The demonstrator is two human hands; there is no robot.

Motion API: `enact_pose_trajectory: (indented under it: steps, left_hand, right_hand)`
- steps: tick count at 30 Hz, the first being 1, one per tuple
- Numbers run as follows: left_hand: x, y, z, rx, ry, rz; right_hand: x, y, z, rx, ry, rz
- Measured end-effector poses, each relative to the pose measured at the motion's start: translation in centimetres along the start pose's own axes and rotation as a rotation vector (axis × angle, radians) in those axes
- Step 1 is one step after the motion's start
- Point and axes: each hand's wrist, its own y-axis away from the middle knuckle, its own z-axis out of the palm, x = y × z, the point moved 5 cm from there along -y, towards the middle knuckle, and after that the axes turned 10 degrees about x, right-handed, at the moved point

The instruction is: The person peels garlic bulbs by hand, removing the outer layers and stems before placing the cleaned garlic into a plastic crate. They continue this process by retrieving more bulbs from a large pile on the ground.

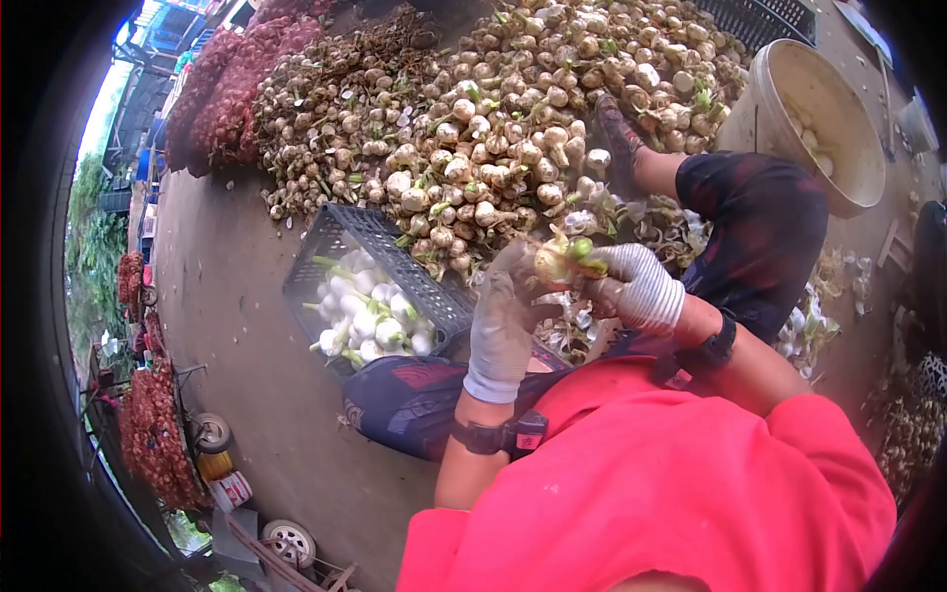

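Observation:
Between my hands, above my lap, is a garlic bulb (550,264) with papery brownish skin and a green stem. My left hand (501,331), in a soiled white knit glove, is closed with its fingers against the bulb's left side. My right hand (643,288), gloved the same way, pinches at the green stem end on the other side; its fingertips are partly hidden. By my left knee a dark plastic crate (395,259) holds clean white garlic bulbs (367,314). Loose peeled skins (574,331) lie just beneath my hands.
A large heap of unpeeled garlic (493,148) spreads ahead. A pale bucket (750,123) with some bulbs inside stands at right, a black crate (764,18) behind it. Red mesh sacks (232,84) are stacked at far left. A loaded cart (163,434) stands at lower left.

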Motion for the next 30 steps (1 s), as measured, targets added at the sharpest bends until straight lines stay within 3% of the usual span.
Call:
enact_pose_trajectory:
  steps: [1, 3, 4, 5, 7, 8, 9, 11, 13, 14, 15, 17, 19, 20, 23, 25, 27, 28, 29, 30]
  left_hand:
    - [-0.1, 0.1, 0.4, -0.082, 0.051, 0.030]
    - [-0.8, -0.7, 1.4, -0.167, 0.082, -0.093]
    - [-2.8, -2.5, -0.9, -0.162, -0.591, 0.517]
    - [-2.7, -2.3, -0.2, -0.171, -0.595, 0.515]
    - [-4.2, -1.7, 1.6, -0.298, 0.556, -0.296]
    - [-5.5, -1.7, 1.0, -0.293, 0.647, -0.442]
    - [-5.4, -1.8, 1.1, -0.292, 0.651, -0.446]
    - [-4.4, -1.8, 1.9, -0.477, 0.705, -0.456]
    - [-4.9, -2.8, -1.2, -0.041, -0.324, 0.404]
    - [-5.3, -3.6, -1.1, -0.060, 0.288, 0.025]
    - [-5.5, -3.6, -0.5, -0.075, 0.892, -0.367]
    - [-4.7, -3.7, -1.1, -0.025, 0.870, -0.310]
    - [-3.2, -3.2, -0.9, 0.032, 0.568, -0.093]
    - [-2.6, -3.1, -0.8, 0.100, 0.369, -0.064]
    - [-1.6, -1.9, -0.7, 0.150, 0.390, -0.056]
    - [-1.4, -1.9, -1.1, 0.057, 0.367, -0.092]
    - [-1.6, -1.4, -1.4, -0.014, 0.344, -0.227]
    - [-1.2, -1.1, -1.6, -0.074, 0.139, -0.186]
    - [-0.9, -1.1, -2.3, -0.069, 0.139, -0.195]
    - [-1.1, -1.0, -2.7, -0.136, 0.086, -0.303]
  right_hand:
    - [-1.0, 0.0, 0.0, -0.009, 0.210, -0.234]
    - [-2.1, -0.1, 0.6, -0.090, 0.326, -0.284]
    - [-2.6, -0.3, 0.5, -0.088, 0.324, -0.289]
    - [-2.9, -0.4, 0.5, -0.115, 0.326, -0.275]
    - [-2.7, -0.5, 0.2, -0.138, 0.326, -0.251]
    - [-3.1, -0.5, 0.3, -0.151, 0.495, -0.397]
    - [-3.2, -0.3, 0.4, -0.163, 0.663, -0.543]
    - [-2.8, 0.2, 0.6, -0.175, 0.761, -0.602]
    - [-4.6, 2.0, -0.4, -0.198, 0.260, -0.634]
    - [-5.1, 3.0, -1.3, -0.386, 0.127, -0.205]
    - [-5.1, 3.8, -2.5, -0.429, -0.093, -0.283]
    - [-4.7, 2.4, -4.4, -0.408, 0.327, -0.090]
    - [0.6, -1.1, -7.1, -0.079, 1.467, 0.050]
    - [0.8, -1.3, -6.9, -0.072, 1.471, 0.054]
    - [-0.8, -1.6, -3.8, 0.080, 1.040, -0.396]
    - [-1.7, -2.6, -1.6, 0.116, 0.808, -0.706]
    - [-2.6, -3.5, -0.5, -0.011, 0.516, -0.519]
    - [-2.1, -3.7, -0.1, -0.125, 0.413, -0.259]
    - [-2.0, -3.7, 0.6, -0.185, 0.352, -0.246]
    - [-1.9, -3.4, 0.9, -0.242, 0.285, -0.036]
